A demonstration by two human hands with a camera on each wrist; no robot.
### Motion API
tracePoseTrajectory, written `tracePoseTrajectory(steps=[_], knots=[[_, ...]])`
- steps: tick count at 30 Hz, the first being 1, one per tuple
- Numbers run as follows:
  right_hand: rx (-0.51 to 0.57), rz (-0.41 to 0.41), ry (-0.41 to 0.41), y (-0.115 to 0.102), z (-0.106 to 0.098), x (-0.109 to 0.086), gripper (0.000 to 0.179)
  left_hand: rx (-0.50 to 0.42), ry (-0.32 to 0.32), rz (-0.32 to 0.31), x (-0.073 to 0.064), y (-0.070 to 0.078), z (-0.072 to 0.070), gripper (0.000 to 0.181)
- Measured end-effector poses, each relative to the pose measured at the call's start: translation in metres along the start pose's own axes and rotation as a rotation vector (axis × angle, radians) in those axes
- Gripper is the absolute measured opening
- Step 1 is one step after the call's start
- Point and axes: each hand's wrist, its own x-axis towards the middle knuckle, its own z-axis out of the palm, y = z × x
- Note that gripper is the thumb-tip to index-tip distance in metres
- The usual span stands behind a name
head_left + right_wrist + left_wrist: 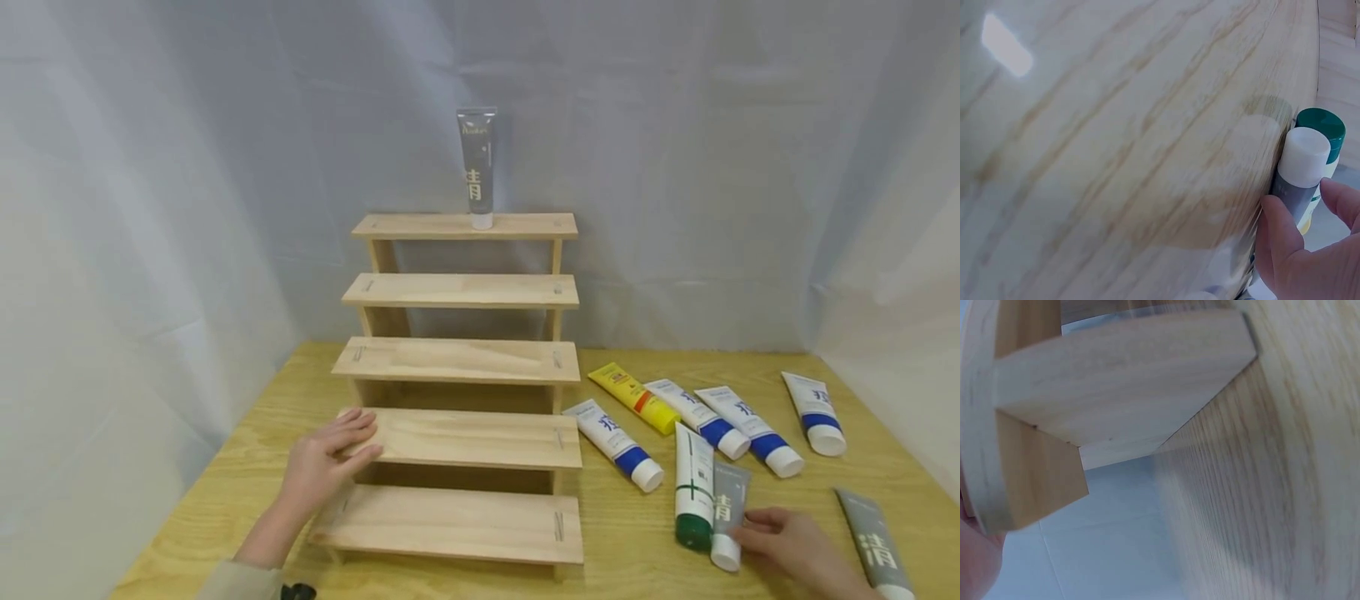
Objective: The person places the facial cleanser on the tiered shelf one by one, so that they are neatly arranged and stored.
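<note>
My left hand (330,454) rests on the left end of the second shelf from the bottom of a wooden step stand (465,358). In the left wrist view only a bit of that left hand (979,559) shows, against the stand's edge (1129,381). At the lower right, my right hand (798,546) pinches a grey tube with a white cap (729,508) between thumb and fingers, near the cap. This grey tube (1294,187) lies against a white tube with a green cap (694,483). Another grey tube (477,162) stands upright on its cap on the top shelf.
Right of the stand lie several white-and-blue tubes (611,442) and a yellow tube (633,396). A third grey tube (873,537) lies by the table's right front. Pale sheeting (675,167) hangs behind and at both sides of the wooden table (240,467).
</note>
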Motion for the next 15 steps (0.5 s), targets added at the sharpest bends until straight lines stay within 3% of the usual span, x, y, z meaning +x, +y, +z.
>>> tracePoseTrajectory(steps=[15], knots=[[0.021, 0.022, -0.048, -0.013, 0.003, -0.005, 0.098, 0.014, 0.005, 0.005, 0.001, 0.0, 0.0, 0.033]])
